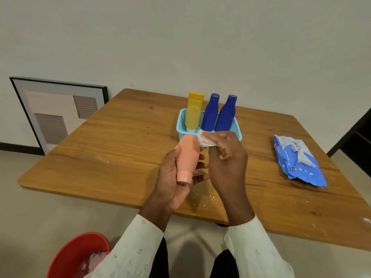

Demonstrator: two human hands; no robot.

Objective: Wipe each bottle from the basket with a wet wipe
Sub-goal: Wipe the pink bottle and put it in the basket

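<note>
From the head camera, the left hand (170, 177) is cradling a peach-pink plastic bottle (187, 157) in its curled fingers, cap toward the person and base tilted away, probably to present its side for wiping. The right hand (226, 157) is pinching a crumpled white wet wipe (204, 138) against the bottle's upper end. Just beyond, a yellow bottle (193, 111) and two dark blue bottles (210, 113) are standing upright in the light blue plastic basket (237, 127) on the wooden table (120, 137).

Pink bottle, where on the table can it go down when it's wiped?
Bare wood lies left of the basket, out to the table edge, and between the basket and the wipes pack. The basket is crowded, holding three bottles.
</note>
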